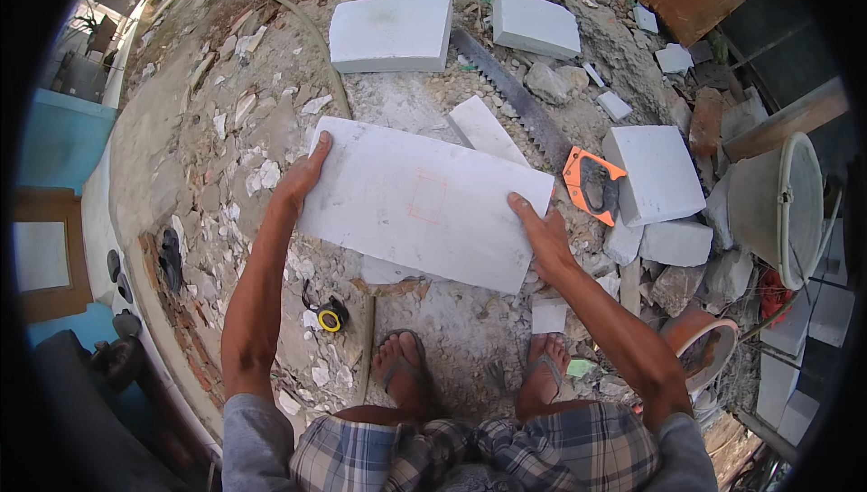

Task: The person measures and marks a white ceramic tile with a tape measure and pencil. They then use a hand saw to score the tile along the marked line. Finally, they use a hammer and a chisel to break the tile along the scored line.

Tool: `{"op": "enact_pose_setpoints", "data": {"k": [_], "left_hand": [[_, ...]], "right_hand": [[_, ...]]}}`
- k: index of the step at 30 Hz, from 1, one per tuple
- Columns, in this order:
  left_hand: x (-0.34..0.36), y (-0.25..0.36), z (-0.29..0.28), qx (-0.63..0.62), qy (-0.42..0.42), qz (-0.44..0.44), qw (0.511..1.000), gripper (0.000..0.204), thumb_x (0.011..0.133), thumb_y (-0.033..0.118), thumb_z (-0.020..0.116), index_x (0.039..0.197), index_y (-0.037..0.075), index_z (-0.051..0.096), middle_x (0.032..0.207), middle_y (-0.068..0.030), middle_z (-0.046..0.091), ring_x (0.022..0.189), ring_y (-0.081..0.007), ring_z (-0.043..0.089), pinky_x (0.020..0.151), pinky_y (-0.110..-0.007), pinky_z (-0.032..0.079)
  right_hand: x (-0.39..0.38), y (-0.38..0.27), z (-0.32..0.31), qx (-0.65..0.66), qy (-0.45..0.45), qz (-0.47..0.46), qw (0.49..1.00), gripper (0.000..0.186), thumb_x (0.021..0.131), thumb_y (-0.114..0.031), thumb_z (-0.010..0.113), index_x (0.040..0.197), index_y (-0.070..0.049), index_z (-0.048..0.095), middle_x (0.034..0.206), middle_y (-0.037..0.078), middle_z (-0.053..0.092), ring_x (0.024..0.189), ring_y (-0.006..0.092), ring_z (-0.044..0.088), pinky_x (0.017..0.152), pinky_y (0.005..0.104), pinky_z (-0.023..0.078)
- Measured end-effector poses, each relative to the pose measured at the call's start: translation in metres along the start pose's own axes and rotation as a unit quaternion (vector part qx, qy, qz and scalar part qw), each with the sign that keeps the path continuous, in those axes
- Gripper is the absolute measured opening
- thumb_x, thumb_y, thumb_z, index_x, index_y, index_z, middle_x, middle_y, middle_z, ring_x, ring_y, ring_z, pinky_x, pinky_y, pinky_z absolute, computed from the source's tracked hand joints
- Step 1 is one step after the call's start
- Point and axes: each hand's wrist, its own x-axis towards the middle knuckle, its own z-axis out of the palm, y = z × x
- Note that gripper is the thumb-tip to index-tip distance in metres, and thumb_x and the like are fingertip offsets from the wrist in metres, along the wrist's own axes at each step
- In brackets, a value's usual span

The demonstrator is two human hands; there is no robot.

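A large white rectangular block [420,208] with a faint reddish stamp lies across the middle of the view, over another white piece [479,126]. My left hand [302,176] grips its left end, thumb along the top face. My right hand [542,235] holds the right end, thumb on top and fingers partly hidden at the side. Just right of the block lies a handsaw with an orange-and-black handle [578,181] and a long toothed blade [506,86]. A black-and-yellow tape measure [332,315] rests on the rubble below my left hand.
White blocks [388,32] [533,23] [650,176] lie around on broken rubble. A hose [325,68] runs along the left side. Buckets [759,212] [700,348], bricks [704,122] and more blocks crowd the right. My sandalled feet [406,366] stand at the lower middle.
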Motion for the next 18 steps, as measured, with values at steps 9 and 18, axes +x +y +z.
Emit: {"op": "enact_pose_setpoints", "data": {"k": [9, 18], "left_hand": [[-0.112, -0.055, 0.012, -0.050, 0.208, 0.318, 0.924, 0.112, 0.086, 0.089, 0.058, 0.146, -0.005, 0.048, 0.132, -0.0187, 0.063, 0.121, -0.0269, 0.062, 0.105, -0.040, 0.050], [-0.155, -0.104, 0.049, -0.052, 0.085, 0.375, 0.922, 0.103, 0.067, 0.042, 0.099, 0.144, 0.005, 0.043, 0.141, -0.0127, 0.056, 0.133, -0.0274, 0.058, 0.114, -0.044, 0.046]], "right_hand": [[0.054, -0.152, -0.028, -0.212, -0.168, -0.206, 0.941, 0.113, 0.068, -0.031, 0.098, 0.157, 0.007, 0.040, 0.140, 0.024, 0.063, 0.131, 0.0323, 0.062, 0.117, 0.0428, 0.045], [0.038, -0.154, -0.055, -0.440, -0.184, -0.221, 0.851, 0.111, 0.058, -0.021, 0.099, 0.155, -0.005, 0.048, 0.145, 0.018, 0.061, 0.137, 0.0331, 0.058, 0.120, 0.0433, 0.042]]}}
